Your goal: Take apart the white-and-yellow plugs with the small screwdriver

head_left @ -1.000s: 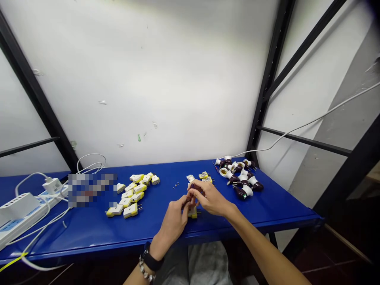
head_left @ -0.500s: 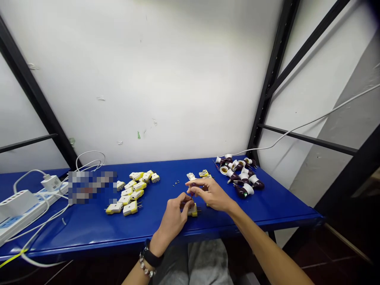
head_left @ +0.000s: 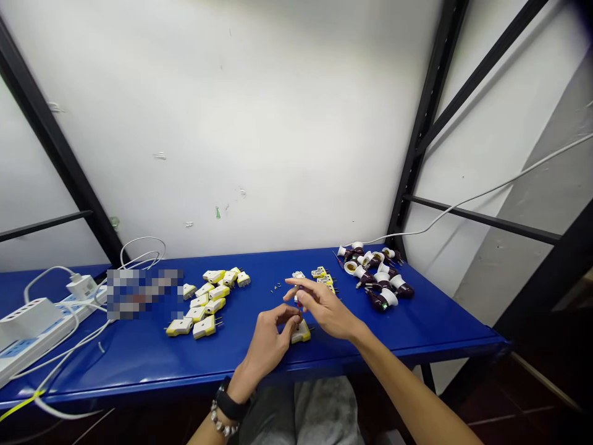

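Yellow-and-white plug [head_left: 302,334] lies at three o'clock from my left hand [head_left: 270,346], pinched in its fingertips; my right hand [head_left: 325,309] hangs open above, lamp sockets [head_left: 382,279] at two o'clock, loose plugs [head_left: 204,303] at ten.

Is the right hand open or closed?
Open: the right hand has its fingers extended and spread, with nothing visible held in them.

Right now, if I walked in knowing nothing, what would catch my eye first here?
Your eye would probably go first to the two bare hands: the left hand and right hand are close together at the middle of the blue metal table, over a yellow-and-white plug. To their left lies a cluster of similar plugs, and to their right a heap of dark-red and white lamp sockets.
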A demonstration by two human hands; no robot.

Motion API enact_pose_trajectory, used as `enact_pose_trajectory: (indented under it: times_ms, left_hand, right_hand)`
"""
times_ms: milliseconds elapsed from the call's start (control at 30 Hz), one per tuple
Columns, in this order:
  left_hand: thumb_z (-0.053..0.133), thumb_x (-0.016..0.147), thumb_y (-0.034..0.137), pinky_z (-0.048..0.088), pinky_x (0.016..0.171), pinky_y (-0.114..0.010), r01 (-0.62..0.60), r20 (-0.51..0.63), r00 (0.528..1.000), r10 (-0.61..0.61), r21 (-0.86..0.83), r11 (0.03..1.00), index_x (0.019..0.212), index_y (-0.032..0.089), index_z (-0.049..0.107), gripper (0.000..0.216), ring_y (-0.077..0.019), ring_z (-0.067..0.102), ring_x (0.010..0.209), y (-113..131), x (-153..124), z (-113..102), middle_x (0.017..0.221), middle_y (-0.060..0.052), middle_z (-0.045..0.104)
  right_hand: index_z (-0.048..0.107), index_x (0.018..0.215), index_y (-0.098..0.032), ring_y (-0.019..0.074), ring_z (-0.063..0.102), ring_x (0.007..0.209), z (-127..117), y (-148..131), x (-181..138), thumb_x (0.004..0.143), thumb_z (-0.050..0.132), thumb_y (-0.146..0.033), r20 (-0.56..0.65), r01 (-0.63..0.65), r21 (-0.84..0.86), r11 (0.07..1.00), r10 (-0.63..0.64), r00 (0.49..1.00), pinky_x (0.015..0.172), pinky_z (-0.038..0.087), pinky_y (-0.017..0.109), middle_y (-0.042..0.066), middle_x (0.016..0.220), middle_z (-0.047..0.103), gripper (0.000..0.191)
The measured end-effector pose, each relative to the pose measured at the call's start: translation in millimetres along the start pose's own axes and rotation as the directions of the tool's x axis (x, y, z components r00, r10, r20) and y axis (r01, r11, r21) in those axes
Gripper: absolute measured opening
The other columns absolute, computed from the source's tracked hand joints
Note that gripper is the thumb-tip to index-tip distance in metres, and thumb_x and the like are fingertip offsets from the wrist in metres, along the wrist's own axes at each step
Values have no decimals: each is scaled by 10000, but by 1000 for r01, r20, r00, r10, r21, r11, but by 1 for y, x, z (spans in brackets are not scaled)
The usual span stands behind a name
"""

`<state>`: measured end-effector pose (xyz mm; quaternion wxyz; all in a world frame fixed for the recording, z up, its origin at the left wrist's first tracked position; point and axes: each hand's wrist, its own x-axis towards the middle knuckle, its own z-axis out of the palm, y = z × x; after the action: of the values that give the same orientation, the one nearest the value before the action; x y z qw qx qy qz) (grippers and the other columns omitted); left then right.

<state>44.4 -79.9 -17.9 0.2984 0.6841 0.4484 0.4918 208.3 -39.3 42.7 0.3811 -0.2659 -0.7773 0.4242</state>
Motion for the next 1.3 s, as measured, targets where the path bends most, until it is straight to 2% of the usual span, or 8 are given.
enact_pose_trajectory:
  times_ms: [167, 300, 400, 600, 733, 933, 1133, 1300]
  left_hand:
    - [643, 892, 275, 581, 775, -291, -12, -23, 1000, 13, 44, 999, 871, 175, 664, 104, -193, 703, 790, 3, 2, -1, 834, -36, 742]
    - [589, 918, 222, 563, 860, -304, -49, 45, 998, 47, 37, 998, 1015, 185, 728, 174, -212, 721, 922, 6, 3, -4, 991, -57, 777]
    - [649, 884, 230, 555, 802, -295, -27, -3, 1000, 27, 80, 996, 829, 172, 746, 126, -209, 721, 801, 6, 5, -4, 843, -44, 784]
    - [679, 871, 246, 536, 817, -297, -49, 74, 996, 42, 87, 995, 947, 175, 757, 130, -223, 710, 875, 6, 6, -8, 919, -44, 788]
    - [649, 885, 236, 524, 796, -297, -42, 72, 997, 33, 125, 991, 797, 174, 764, 158, -214, 707, 802, 3, 5, -10, 814, -39, 783]
    - [730, 836, 283, 515, 738, -275, -41, 43, 998, 36, 138, 990, 865, 174, 740, 113, -200, 686, 776, 1, 5, -9, 830, -33, 770]
    - [732, 825, 258, 504, 736, -275, -30, 58, 998, 19, 191, 981, 780, 187, 750, 87, -195, 687, 742, 0, 4, -8, 789, -19, 769]
    - [908, 608, 368, 492, 772, -294, 4, 104, 994, -41, 331, 944, 1069, 241, 723, 513, -225, 666, 862, 0, -3, -16, 988, -20, 746]
  right_hand:
    - [678, 1101, -201, 184, 653, 772, 7, 2, -2, 1008, 524, -403, -175, -23, -117, 993, 2, 985, 671, 508, 297, 55, 903, 711, 271]
    - [655, 1191, -215, 183, 649, 854, 8, -2, -3, 1049, 423, -338, -92, 30, -119, 992, -41, 995, 742, 512, 305, 59, 999, 712, 298]
    - [604, 1290, -229, 172, 624, 809, 8, -4, -4, 1038, 465, -363, -69, 42, -151, 988, -53, 996, 726, 494, 302, 48, 1019, 710, 317]
    - [638, 1161, -220, 184, 655, 808, 12, -7, -7, 1044, 450, -337, -78, 7, -194, 981, -22, 997, 749, 487, 315, 30, 894, 718, 250]
    - [515, 1279, -227, 143, 590, 716, 13, -9, -8, 994, 549, -325, -96, -2, -187, 982, -16, 995, 703, 471, 295, 28, 1021, 673, 303]
    - [541, 963, -221, 155, 563, 685, 15, -4, -12, 1000, 526, -315, -165, -21, -234, 972, -18, 986, 642, 431, 292, -5, 815, 620, 102]
    - [526, 1143, -230, 185, 639, 795, 17, -4, -16, 1050, 424, -315, -102, 2, -215, 977, -24, 994, 726, 474, 318, 29, 912, 683, 162]
    - [532, 1040, -222, 142, 586, 643, 13, -1, -17, 1047, 428, -360, -177, 13, -112, 994, -33, 984, 623, 481, 281, 23, 889, 662, 173]
